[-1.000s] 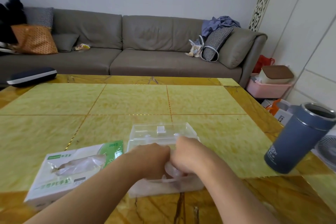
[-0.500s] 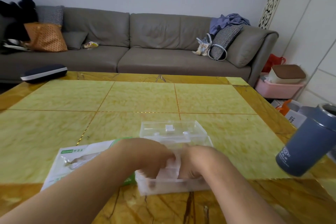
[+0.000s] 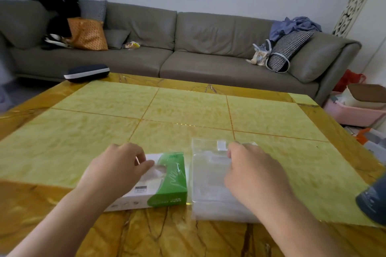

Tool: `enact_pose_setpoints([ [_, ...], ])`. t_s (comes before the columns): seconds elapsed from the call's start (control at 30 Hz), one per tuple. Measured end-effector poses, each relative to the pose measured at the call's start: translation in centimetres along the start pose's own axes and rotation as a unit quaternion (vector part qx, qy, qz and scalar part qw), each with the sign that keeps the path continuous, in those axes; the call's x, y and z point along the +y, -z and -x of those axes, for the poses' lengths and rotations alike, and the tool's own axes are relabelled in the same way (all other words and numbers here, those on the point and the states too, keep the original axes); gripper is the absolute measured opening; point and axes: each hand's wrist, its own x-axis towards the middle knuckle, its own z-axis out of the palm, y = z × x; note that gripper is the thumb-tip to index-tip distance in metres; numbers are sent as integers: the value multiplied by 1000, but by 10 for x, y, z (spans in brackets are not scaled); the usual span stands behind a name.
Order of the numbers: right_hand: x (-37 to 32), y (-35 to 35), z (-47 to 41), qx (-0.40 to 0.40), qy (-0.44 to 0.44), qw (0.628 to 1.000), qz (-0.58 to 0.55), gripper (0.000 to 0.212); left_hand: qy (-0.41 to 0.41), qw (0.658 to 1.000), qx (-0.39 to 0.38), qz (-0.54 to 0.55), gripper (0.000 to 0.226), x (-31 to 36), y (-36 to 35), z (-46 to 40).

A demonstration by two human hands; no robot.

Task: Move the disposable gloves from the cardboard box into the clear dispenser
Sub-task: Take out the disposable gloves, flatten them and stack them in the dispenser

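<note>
A white and green cardboard glove box (image 3: 167, 183) lies flat on the table, close beside the clear dispenser (image 3: 205, 185) on its right. Translucent gloves (image 3: 157, 171) show in the box's top opening. My left hand (image 3: 117, 169) is over the box, with thumb and fingertips pinching at the gloves in the opening. My right hand (image 3: 252, 175) lies on top of the dispenser, its fingers curled over the far end near a small white tab (image 3: 221, 145). A cloudy layer of gloves fills the dispenser; the hand hides much of it.
The yellow and amber stone table (image 3: 188, 110) stretches ahead. A blue-grey flask (image 3: 373, 202) stands at the right edge. A dark case (image 3: 86, 72) sits at the far left corner. A grey sofa (image 3: 188, 48) stands behind, and bins are on the floor at right.
Both hands were together, pressing gloves into the dispenser. My left hand has moved left onto the box, and my right hand now rests on the dispenser's far end. The view has shifted left.
</note>
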Motion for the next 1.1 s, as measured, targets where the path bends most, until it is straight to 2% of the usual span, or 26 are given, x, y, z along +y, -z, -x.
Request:
enact_pose_setpoints([
  [0.1,-27,-14,6,50,120,989,-72,41,3,999,-8,-48,34,5,3,-3],
  [0.2,-52,-34,13,1,225,971,-80,53,0,997,-52,-64,36,8,2,-5],
  [0.3,-66,-50,17,-57,267,961,-30,63,-17,996,-54,-65,22,6,-3,-4],
  [0.43,-70,-59,14,-66,265,962,2,54,-33,999,-27,-16,11,-1,-6,-4],
  [0.73,-70,-62,15,-41,261,964,-13,47,-40,973,33,227,15,-3,9,-4],
  [0.83,-70,-62,16,-43,260,964,-11,48,-56,974,-8,218,11,-8,13,-1],
  [0.93,-69,-63,16,-47,260,964,-12,50,-73,983,-59,157,19,-15,16,2],
  [1.0,-69,-63,16,-43,263,964,-16,49,-64,987,-20,148,12,-16,16,1],
  [1.1,-68,-63,16,-40,262,964,-27,48,-19,973,62,220,15,-14,15,-3],
])
